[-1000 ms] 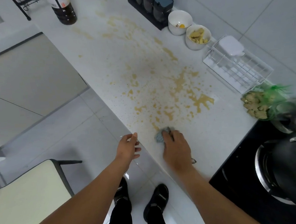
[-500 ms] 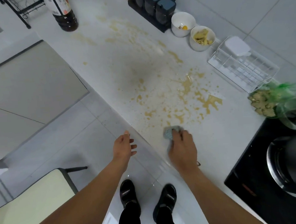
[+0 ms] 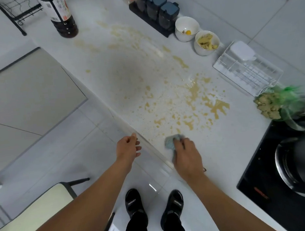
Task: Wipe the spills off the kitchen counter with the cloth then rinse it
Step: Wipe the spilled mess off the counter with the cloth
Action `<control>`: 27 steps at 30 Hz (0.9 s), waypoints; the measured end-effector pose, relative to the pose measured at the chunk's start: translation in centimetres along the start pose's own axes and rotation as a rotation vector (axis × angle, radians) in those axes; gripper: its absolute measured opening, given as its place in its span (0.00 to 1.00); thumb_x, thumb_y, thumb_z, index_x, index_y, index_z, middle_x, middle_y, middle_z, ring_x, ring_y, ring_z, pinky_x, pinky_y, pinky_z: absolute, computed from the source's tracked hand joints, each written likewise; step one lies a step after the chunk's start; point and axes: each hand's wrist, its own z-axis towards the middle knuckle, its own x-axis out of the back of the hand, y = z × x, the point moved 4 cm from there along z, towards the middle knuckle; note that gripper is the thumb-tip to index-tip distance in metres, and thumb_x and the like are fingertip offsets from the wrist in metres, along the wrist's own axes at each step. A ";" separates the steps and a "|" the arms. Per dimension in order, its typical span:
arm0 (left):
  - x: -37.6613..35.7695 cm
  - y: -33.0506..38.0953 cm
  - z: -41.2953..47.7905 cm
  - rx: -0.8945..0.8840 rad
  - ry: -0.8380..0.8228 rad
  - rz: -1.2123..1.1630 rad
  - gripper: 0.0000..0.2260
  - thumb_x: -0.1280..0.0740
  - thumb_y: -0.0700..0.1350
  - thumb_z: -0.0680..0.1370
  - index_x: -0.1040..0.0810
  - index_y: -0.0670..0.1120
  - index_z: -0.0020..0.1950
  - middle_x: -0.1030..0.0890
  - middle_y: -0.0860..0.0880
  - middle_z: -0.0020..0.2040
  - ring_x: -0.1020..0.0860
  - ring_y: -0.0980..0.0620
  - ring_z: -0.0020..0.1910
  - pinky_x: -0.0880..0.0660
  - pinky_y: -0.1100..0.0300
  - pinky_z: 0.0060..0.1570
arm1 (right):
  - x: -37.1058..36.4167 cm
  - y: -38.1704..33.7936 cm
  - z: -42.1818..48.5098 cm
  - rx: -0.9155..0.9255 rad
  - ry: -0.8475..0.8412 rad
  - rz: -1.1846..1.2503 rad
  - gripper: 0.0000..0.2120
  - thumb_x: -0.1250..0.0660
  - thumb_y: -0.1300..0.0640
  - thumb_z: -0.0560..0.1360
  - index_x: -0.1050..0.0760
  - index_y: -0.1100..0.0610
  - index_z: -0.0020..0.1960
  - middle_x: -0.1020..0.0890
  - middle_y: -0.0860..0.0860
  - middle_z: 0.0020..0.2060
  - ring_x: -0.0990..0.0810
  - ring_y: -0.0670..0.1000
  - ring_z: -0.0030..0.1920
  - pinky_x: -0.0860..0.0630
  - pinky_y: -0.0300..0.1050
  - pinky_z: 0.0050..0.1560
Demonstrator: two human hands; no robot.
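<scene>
Head view: right hand (image 3: 186,156) bunches the cloth (image 3: 171,141) in curled fingers, pressing it at the spill's (image 3: 193,98) near edge to wipe; left hand (image 3: 128,148) hangs loose, empty.

Right hand (image 3: 186,154) hides most of the cloth (image 3: 171,141) (grip perhaps curled).

Smooth, glossy kitchen surfaces

White speckled tabletop (image 3: 119,67) shines; soft grey-blue cloth (image 3: 171,141) at 6 o'clock; glossy black hob (image 3: 261,189) at 4 o'clock.
</scene>
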 end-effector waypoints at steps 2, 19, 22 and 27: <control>0.0 0.2 0.1 0.010 -0.009 0.021 0.15 0.37 0.54 0.83 0.20 0.42 0.51 0.16 0.44 0.49 0.16 0.46 0.45 0.19 0.56 0.38 | 0.0 -0.4 -0.4 0.223 -0.084 -0.027 0.23 0.26 0.65 0.67 0.23 0.60 0.62 0.22 0.59 0.53 0.22 0.59 0.48 0.20 0.49 0.36; -4.1 1.8 1.6 0.108 0.276 -0.005 0.26 0.46 0.63 0.84 0.25 0.41 0.52 0.22 0.41 0.41 0.22 0.44 0.36 0.26 0.56 0.31 | 7.7 25.5 10.4 -0.878 0.126 0.162 0.14 0.35 0.63 0.73 0.26 0.62 0.58 0.26 0.64 0.57 0.24 0.65 0.53 0.27 0.54 0.52; -4.9 1.3 1.2 0.165 0.355 -0.129 0.26 0.44 0.65 0.82 0.25 0.42 0.46 0.24 0.42 0.37 0.26 0.45 0.33 0.28 0.56 0.31 | 7.9 26.7 14.1 -0.853 0.123 0.182 0.15 0.36 0.62 0.73 0.25 0.62 0.59 0.24 0.63 0.58 0.24 0.65 0.56 0.26 0.55 0.54; -5.7 1.0 0.6 0.176 0.429 -0.185 0.28 0.43 0.69 0.80 0.28 0.43 0.44 0.28 0.43 0.36 0.30 0.47 0.31 0.31 0.54 0.32 | 7.8 25.6 15.4 -0.799 0.163 0.210 0.18 0.35 0.62 0.74 0.24 0.58 0.63 0.26 0.62 0.59 0.25 0.64 0.58 0.25 0.57 0.54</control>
